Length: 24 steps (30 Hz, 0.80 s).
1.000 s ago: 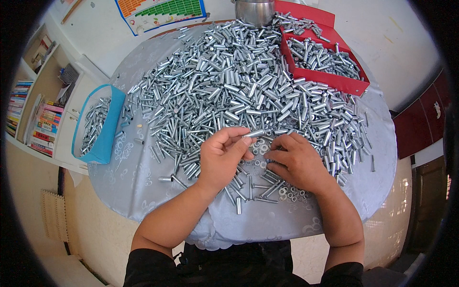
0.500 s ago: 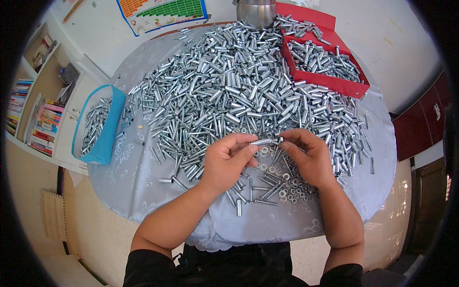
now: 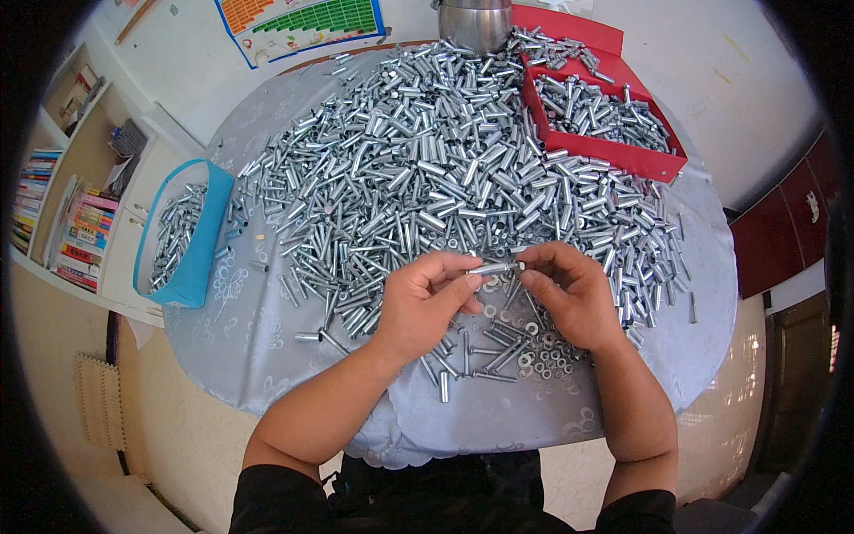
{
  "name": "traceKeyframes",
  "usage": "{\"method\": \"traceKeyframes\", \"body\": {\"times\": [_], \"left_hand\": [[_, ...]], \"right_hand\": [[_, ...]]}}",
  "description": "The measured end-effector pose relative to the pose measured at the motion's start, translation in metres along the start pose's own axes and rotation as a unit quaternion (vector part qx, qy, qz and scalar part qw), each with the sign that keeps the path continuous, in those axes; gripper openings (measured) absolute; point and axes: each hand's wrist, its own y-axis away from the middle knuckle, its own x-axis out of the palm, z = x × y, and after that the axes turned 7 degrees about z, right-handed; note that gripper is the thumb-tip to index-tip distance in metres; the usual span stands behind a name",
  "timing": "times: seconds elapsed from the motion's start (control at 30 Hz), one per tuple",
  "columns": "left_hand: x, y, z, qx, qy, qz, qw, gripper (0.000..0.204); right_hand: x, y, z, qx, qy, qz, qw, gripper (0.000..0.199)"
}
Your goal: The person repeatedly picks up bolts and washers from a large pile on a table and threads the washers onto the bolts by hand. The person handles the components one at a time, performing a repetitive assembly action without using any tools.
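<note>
Between my two hands is a silvery sleeve anchor bolt, held nearly level over the near side of the table. My left hand pinches its sleeve end between thumb and fingers. At the other end, the thumb and index finger of my right hand close on the small nut end. Below them lie loose washers and several thin bolts. Beyond my hands spreads a big heap of metal sleeves and bolts.
A red box full of metal parts stands at the back right, its lid folded back. On the left, a blue box holds more bolts. A steel pot stands at the back. The round table has a grey cloth.
The right hand's fingertips have shifted slightly at the nut end, and more of the bolt's end shows between the hands. Both hands keep their hold; the heap looks the same.
</note>
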Motion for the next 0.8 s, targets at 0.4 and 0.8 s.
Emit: {"method": "traceKeyframes", "body": {"times": [0.4,0.8], "left_hand": [[0.001,0.002,0.0,0.005,-0.001,0.019,1.0,0.02],[0.002,0.004,0.0,0.014,0.006,0.036,0.999,0.02]], "right_hand": [[-0.001,0.0,-0.003,0.007,-0.007,0.019,1.0,0.017],[-0.003,0.002,0.005,0.014,0.096,0.016,0.995,0.017]]}}
